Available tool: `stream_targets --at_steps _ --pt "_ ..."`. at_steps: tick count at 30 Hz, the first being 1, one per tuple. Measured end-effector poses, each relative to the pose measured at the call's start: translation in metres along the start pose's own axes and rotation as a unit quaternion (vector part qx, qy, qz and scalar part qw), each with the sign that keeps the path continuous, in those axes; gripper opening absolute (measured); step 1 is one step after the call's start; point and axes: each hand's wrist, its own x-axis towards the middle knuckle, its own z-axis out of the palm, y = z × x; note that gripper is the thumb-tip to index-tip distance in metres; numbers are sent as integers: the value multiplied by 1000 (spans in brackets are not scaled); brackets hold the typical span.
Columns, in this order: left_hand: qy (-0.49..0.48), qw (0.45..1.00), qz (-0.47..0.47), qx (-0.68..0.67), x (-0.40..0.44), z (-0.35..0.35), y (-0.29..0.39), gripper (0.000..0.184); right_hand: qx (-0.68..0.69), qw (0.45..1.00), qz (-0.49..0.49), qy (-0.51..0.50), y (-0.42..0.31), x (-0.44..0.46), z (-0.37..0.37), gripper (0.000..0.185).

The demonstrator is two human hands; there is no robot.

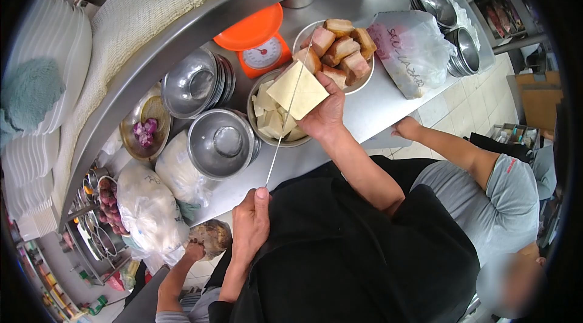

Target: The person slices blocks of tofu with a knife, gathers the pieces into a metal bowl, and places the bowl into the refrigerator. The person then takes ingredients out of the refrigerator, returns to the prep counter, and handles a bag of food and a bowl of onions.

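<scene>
In my right hand (325, 111) rests a pale yellow block of tofu (306, 93), held over a metal bowl (250, 110). That bowl contains several cut tofu pieces (270, 123). My left hand (251, 221) is closed around the handle of a knife (274, 164), whose handle is mostly hidden. Seen nearly edge-on, the thin blade crosses in front of the tofu block; I cannot tell whether it touches it. Just beyond the block stands a white-rimmed bowl (297, 38) heaped with chunks of pork belly (341, 51).
Behind the tofu bowl is an orange kitchen scale (260, 51). Stacked metal bowls (221, 140) and filled plastic bags (149, 207) occupy the left; a marked bag (410, 52) lies right. One person's hand (408, 128) is near the counter; another's hand (194, 251) touches a brown lump (212, 239).
</scene>
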Motion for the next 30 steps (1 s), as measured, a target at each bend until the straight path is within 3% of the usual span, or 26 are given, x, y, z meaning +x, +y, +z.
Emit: stream_targets --at_steps 9,23,30 --pt "-14 1000 18 18 3 4 5 57 61 997 -50 -22 10 1 8 42" --pt "-15 999 32 36 6 1 2 52 52 984 -171 25 18 0 24 39" --pt "-22 999 19 44 6 0 3 53 30 982 -187 0 17 0 21 38"
